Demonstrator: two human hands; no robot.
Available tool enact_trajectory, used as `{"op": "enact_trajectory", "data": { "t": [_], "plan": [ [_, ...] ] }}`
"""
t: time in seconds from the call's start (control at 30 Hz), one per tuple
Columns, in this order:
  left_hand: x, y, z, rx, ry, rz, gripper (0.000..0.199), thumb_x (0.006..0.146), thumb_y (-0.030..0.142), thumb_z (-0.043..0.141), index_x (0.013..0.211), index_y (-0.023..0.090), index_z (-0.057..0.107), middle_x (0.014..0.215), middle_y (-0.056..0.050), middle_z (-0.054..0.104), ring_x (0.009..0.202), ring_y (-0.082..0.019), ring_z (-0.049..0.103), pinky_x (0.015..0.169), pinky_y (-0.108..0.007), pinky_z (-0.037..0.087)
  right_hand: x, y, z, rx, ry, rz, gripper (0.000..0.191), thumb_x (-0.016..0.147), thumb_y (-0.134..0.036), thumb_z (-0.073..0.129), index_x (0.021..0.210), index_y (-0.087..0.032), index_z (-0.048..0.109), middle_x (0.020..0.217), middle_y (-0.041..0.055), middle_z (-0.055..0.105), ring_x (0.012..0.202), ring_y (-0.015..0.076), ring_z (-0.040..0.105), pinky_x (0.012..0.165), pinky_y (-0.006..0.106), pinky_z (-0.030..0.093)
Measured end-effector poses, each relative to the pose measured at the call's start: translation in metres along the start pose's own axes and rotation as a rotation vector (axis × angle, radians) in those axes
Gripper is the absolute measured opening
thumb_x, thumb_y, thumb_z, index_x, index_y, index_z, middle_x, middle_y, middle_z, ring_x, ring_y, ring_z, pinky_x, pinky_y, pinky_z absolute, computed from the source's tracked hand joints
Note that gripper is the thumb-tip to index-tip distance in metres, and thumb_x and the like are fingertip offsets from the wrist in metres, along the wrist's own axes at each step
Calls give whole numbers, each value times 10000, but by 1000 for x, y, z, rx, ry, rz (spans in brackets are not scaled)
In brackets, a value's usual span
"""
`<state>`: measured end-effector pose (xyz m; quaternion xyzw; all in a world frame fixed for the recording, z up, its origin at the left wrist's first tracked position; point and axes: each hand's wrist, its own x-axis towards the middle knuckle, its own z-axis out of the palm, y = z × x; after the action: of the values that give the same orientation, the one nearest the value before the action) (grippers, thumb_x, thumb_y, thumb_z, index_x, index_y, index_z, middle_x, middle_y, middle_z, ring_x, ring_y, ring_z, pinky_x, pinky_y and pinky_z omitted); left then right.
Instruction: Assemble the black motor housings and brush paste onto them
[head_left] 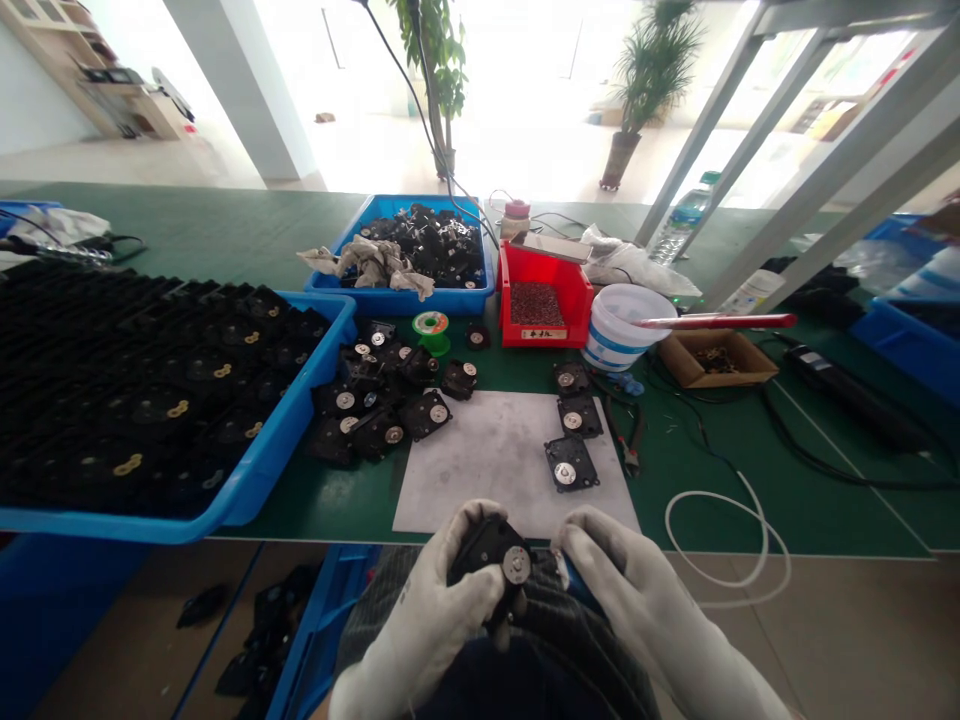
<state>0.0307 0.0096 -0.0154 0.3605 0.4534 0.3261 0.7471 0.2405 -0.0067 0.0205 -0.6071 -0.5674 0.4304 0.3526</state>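
My left hand [427, 610], in a white glove, is closed around a black motor housing [480, 545]. The housing has a round silver disc facing up at its lower right corner. Just to the right, my gloved right hand [626, 575] curls around a small blue tool [576, 582], mostly covered by the fingers; its kind does not show. A small gap separates the tool from the housing, and both are above my lap at the table's front edge. Similar black housings [571, 464] lie on the right side of a white sheet [487, 450], with a pile of more [375, 395] at its left.
At left, a large blue tray [300, 400] holds rows of black housings. Behind stand a blue bin [341, 299] of black parts, a green solder spool [432, 335], a red bin [546, 335] of small parts, a white tub [630, 315] and a cardboard box [712, 375].
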Motion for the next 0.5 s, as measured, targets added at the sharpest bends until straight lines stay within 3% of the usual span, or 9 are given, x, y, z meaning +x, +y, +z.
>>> {"op": "enact_trajectory", "data": {
  "t": [0.1, 0.2, 0.33, 0.4, 0.5],
  "plan": [
    [-1, 5, 4, 18, 6, -8, 528, 819, 427, 784, 1276, 226, 610, 1066, -53, 674, 865, -216, 653, 663, -253, 542, 0, -7, 0, -264, 88, -265, 332, 1044, -353, 567, 733, -239, 597, 651, 3, 627, 585, 173, 593, 601, 293, 401],
    [-2, 8, 7, 86, 4, 23, 519, 789, 406, 787, 1244, 201, 645, 1120, -73, 689, 976, -247, 648, 772, -276, 564, 3, -12, 0, -509, 177, -516, 346, 1015, -245, 584, 669, -236, 584, 606, 8, 630, 558, 177, 605, 630, 313, 399],
    [-3, 6, 7, 121, -2, -4, 502, 814, 388, 730, 1267, 199, 626, 1009, -48, 685, 764, -186, 631, 641, -261, 538, 7, -10, 3, -529, 204, -588, 352, 1009, -224, 603, 659, -236, 568, 578, -12, 610, 533, 166, 568, 650, 309, 407],
    [-3, 4, 6, 122, -7, 5, 520, 811, 392, 723, 1282, 198, 617, 1093, -70, 691, 813, -204, 652, 650, -270, 548, 7, -9, 3, -497, 224, -619, 340, 1007, -206, 607, 669, -229, 575, 582, -26, 601, 529, 151, 559, 651, 299, 401],
    [-2, 1, 5, 133, -6, 45, 547, 794, 389, 731, 1289, 187, 620, 1205, -96, 686, 1005, -263, 660, 797, -315, 577, 8, -9, 3, -487, 235, -645, 345, 1007, -198, 606, 663, -214, 590, 585, -31, 591, 522, 135, 550, 640, 291, 386]
  ]
}}
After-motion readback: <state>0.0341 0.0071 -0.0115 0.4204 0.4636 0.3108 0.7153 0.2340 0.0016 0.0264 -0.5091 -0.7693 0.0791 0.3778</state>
